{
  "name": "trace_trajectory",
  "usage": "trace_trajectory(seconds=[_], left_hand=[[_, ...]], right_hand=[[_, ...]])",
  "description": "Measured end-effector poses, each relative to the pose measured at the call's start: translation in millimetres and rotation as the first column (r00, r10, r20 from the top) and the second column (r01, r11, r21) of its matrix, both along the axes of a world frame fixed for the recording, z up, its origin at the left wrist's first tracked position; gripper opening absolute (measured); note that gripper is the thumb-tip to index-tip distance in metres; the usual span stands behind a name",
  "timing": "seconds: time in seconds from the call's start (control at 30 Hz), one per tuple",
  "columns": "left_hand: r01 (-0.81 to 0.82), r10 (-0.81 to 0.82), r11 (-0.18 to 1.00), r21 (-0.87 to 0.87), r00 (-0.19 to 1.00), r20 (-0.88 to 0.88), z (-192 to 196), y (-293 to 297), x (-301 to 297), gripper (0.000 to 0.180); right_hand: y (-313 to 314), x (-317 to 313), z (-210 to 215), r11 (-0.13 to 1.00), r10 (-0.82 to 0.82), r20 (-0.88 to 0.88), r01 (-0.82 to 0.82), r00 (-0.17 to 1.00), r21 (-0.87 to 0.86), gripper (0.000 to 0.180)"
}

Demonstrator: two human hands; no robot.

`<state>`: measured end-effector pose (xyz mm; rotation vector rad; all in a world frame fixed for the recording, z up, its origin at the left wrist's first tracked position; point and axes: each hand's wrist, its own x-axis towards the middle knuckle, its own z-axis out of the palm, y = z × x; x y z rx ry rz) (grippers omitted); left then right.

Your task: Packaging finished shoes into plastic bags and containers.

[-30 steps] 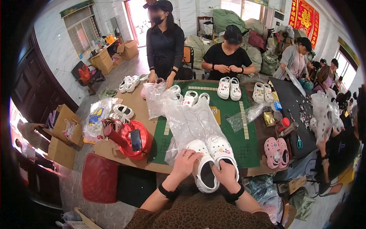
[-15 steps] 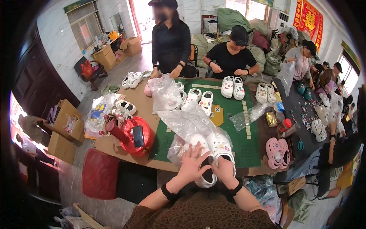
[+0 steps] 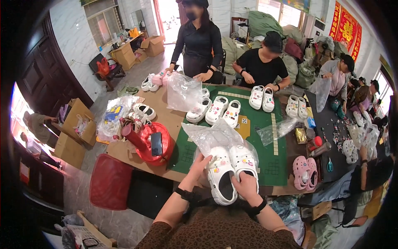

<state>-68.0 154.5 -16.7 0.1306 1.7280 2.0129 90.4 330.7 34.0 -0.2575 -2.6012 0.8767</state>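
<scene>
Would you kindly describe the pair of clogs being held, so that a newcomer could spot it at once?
Start at the green mat on the table; at its near edge sits a crumpled clear bag. Right below it, the left hand and right hand grip a pair of white clogs with coloured charms. Unlike the other white pairs farther up the mat, this one is held at the bag's mouth.

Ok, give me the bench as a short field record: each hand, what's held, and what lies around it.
Left hand: on the outer side of the white clog pair with small coloured charms, fingers spread.
Right hand: grip on the heel end of the same pair.
Clear plastic bag: crumpled over the toe end of the pair.
Surface: green square-marked mat on the brown table.
Left of pair: red plastic bag with a dark phone on it.
Right of pair: pink clog pair.
Beyond: three white clogs.
</scene>
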Motion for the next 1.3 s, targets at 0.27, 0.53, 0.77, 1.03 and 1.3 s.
trace_trajectory(seconds=[0.27, 0.53, 0.77, 1.03, 1.3], left_hand=[[0.129, -0.15, 0.988, 0.079, 0.911, 0.385, 28, 15, 10, 0.059], [0.454, -0.465, 0.882, 0.123, 0.802, 0.375, -5, 11, 45, 0.078], [-0.036, 0.027, 0.983, -0.181, 0.998, -0.052, -4, -11, 36, 0.07], [-0.07, -0.333, 0.835, -0.546, 0.726, -0.602, 1, -23, 49, 0.1], [-0.016, -0.544, 0.715, -0.699, 0.616, -0.57, 48, -40, 48, 0.123]], right_hand=[[5, 8, -8, 0.99, -0.104, -0.093, 0.094, 0.99, -0.105, 0.026], [10, -12, -12, 0.973, -0.223, -0.028, 0.221, 0.974, -0.073, 0.028], [-7, -37, -18, 0.993, -0.119, 0.086, 0.116, 0.989, 0.035, 0.039], [3, -24, 13, 0.94, 0.285, 0.19, -0.235, 0.939, -0.248, 0.042], [87, 13, 16, 0.987, 0.088, 0.006, -0.086, 0.996, -0.133, 0.063]])
